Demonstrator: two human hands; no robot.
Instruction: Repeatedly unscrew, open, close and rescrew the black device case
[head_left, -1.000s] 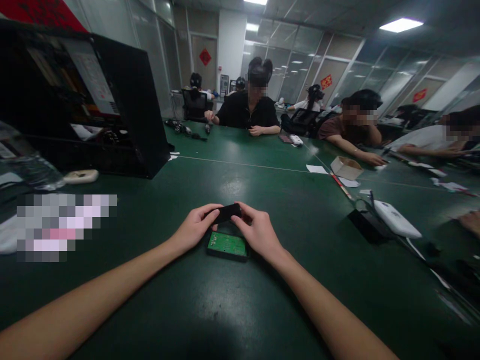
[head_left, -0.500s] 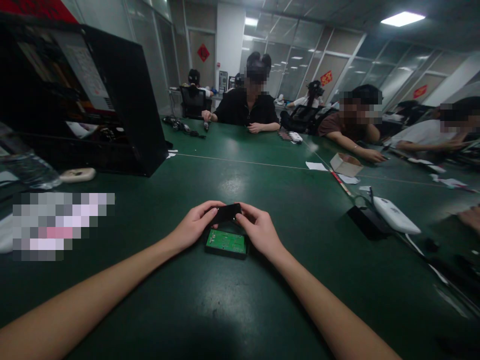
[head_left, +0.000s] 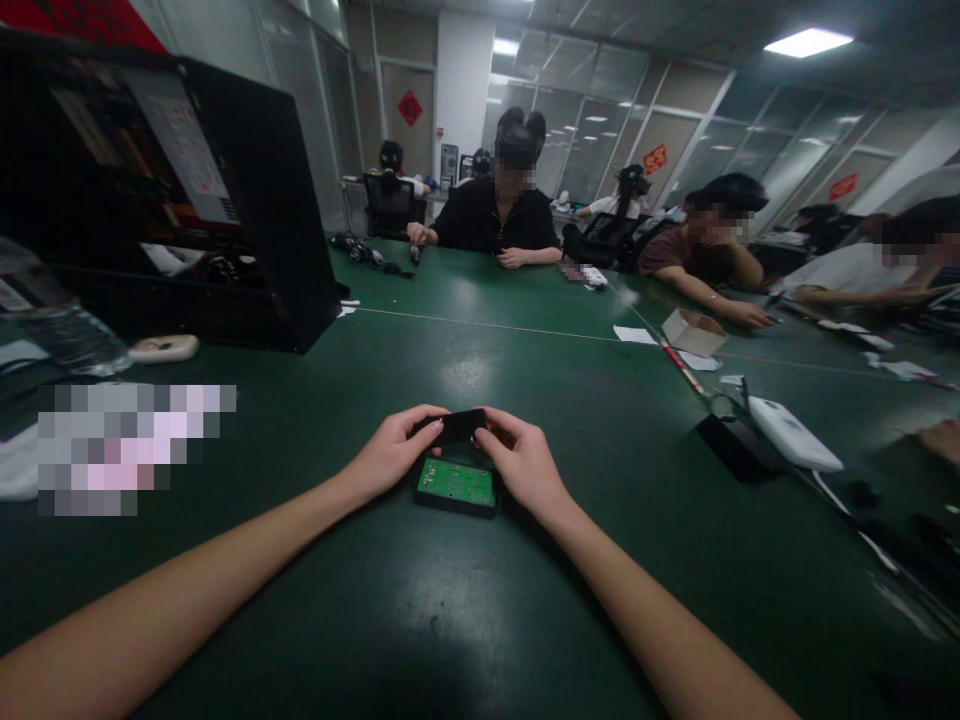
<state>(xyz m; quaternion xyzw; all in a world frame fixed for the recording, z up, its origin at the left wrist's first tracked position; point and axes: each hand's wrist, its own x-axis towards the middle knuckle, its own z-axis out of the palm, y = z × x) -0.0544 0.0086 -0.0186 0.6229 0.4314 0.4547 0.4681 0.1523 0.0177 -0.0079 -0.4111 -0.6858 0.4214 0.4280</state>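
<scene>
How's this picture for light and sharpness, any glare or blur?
Head view, light: the green tabletop bears a pale glare patch mid-frame and a dark shadow at bottom centre; head view, sharpness: the bottle at left and co-worker's hand at right look smeared; head view, contrast: the held black piece shows little detail, the green circuit board more.

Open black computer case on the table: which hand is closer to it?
Left. The left hand, holding the left end of a small black piece, is right of the computer case, nearer the camera; the right hand holds the piece's other end, farther right.
</scene>
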